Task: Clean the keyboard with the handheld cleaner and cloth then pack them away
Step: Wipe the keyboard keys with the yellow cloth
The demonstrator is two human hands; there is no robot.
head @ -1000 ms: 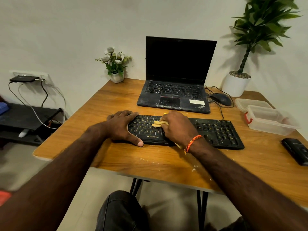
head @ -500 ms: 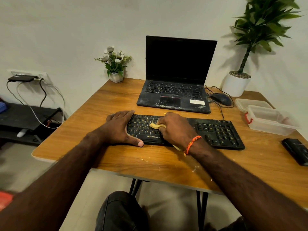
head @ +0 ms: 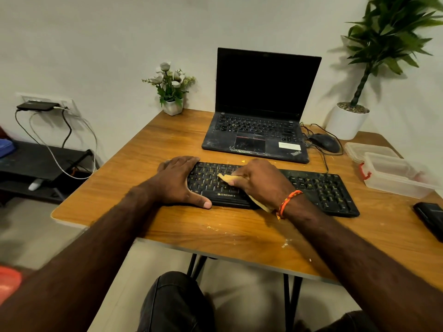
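A black keyboard (head: 318, 188) lies across the middle of the wooden table (head: 239, 233). My left hand (head: 178, 182) rests flat over the keyboard's left end, thumb along its front edge, holding it down. My right hand (head: 261, 182) presses a yellow cloth (head: 227, 178) onto the keys at the keyboard's left-centre; one corner of the cloth sticks out to the left of my fingers and another shows under my wrist. A black handheld device (head: 430, 218), perhaps the cleaner, lies at the table's right edge.
Behind the keyboard stands an open, dusty black laptop (head: 256, 137), with a mouse (head: 324, 143) and cable to its right. A clear plastic box (head: 395, 174) and its lid (head: 369, 149) sit at right. A flower pot (head: 172, 106) and a large potted plant (head: 347, 121) stand at the back.
My right hand with the cloth has slid slightly left over the keys. My left hand stays on the keyboard's left end.
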